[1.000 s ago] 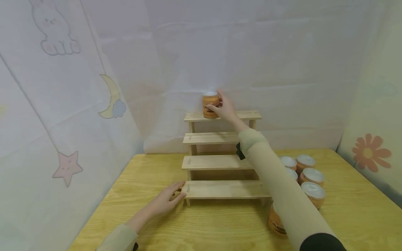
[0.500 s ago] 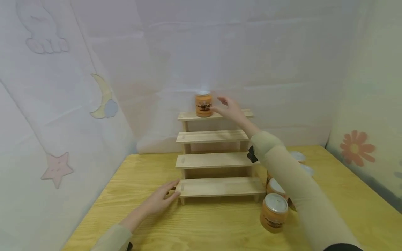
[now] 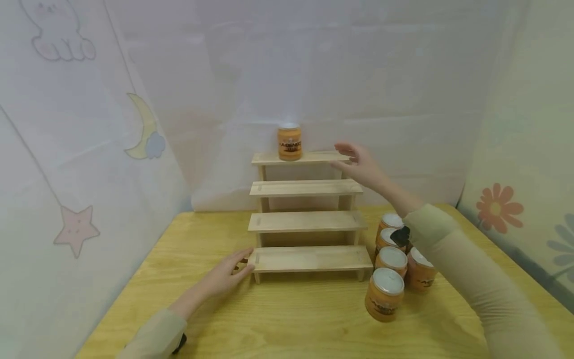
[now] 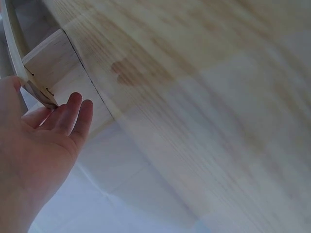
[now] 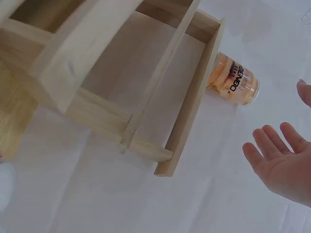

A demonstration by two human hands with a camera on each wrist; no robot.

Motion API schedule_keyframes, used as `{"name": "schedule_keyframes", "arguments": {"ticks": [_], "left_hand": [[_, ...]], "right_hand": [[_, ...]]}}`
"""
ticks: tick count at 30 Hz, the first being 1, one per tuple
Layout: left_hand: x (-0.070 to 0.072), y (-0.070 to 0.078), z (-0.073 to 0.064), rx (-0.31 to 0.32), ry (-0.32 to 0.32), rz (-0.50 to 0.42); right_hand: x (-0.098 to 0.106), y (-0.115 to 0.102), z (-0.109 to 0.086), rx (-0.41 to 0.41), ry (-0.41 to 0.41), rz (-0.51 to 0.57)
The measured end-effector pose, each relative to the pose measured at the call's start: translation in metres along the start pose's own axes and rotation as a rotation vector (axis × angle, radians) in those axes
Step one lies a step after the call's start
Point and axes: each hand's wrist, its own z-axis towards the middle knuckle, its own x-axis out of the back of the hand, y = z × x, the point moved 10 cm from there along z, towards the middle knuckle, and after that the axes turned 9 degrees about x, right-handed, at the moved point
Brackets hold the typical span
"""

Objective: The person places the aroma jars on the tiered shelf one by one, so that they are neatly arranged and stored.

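Note:
A four-step wooden display stand [image 3: 309,259] stands in the middle of the table. One orange can [image 3: 289,143] is upright on its top step, left of centre, with its lettering facing me. My right hand [image 3: 365,169] hovers by the right end of that step, fingers spread and holding nothing; the right wrist view shows its palm [image 5: 286,167] apart from the can [image 5: 234,80]. My left hand [image 3: 221,279] holds the left end of the lowest step. In the left wrist view, that board's corner [image 4: 41,94] sits between thumb and fingers of the hand [image 4: 43,155].
Several orange cans with silver lids, one of them nearest the front [image 3: 384,296], stand grouped right of the stand; my right sleeve [image 3: 466,269] partly covers the group. White printed sheets [image 3: 215,99] hang behind and beside the yellow wooden table [image 3: 287,319].
My right hand has let go of the can on the top step and drawn back to the right. The left hand stays on the lowest step. The view has shifted slightly.

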Motion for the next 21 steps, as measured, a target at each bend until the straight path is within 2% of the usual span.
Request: {"name": "schedule_keyframes", "arguments": {"ticks": [7,15,21], "left_hand": [[0.001,-0.002,0.002,-0.026,0.006,-0.021],[0.001,-0.003,0.0,0.0,-0.001,-0.043],[0.0,-0.005,0.002,0.008,-0.006,-0.053]], "right_hand": [[0.011,-0.005,-0.043,0.03,-0.04,0.006],[0.014,-0.006,-0.104,0.053,-0.097,-0.058],[0.006,0.003,-0.145,-0.017,-0.15,-0.138]]}}
